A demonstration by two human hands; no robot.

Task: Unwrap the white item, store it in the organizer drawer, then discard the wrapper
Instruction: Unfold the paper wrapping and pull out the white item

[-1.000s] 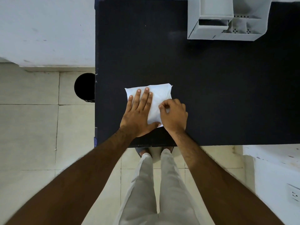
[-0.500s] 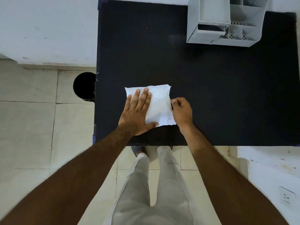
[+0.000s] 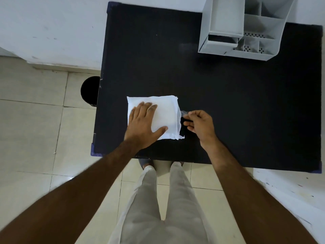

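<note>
White item (image 3: 163,111), a flat square packet in a thin clear wrapper (image 3: 179,120), lies on the black table (image 3: 228,103) near its front edge and toward its left side. On the packet's left half the left hand (image 3: 143,124) presses flat, palm down; its fingers (image 3: 149,107) lie close together and point toward the packet's far edge, while the thumb is spread out to the right across the packet's near part. Nothing is gripped by this hand; it only bears down.

Just beside the packet's right edge the right hand (image 3: 199,125) is held with thumb and forefinger pinched on a small, blurred bit of the wrapper, which stretches from the packet's right edge to the fingertips (image 3: 189,113). The other fingers curl loosely below, apart from the pinch. A torn white corner sticks out at the packet's near right corner.

Both bare forearms run from the packet back toward the camera, and light trousers show beneath the table's front edge.

Well beyond the packet, at the table's far right, stands a grey organizer (image 3: 246,29) with open compartments and a drawer (image 3: 222,42) in its near left part. Left of the packet, off the table's left edge, a dark round bin (image 3: 89,90) stands on the tiled floor (image 3: 31,129), partly hidden by the table.
</note>
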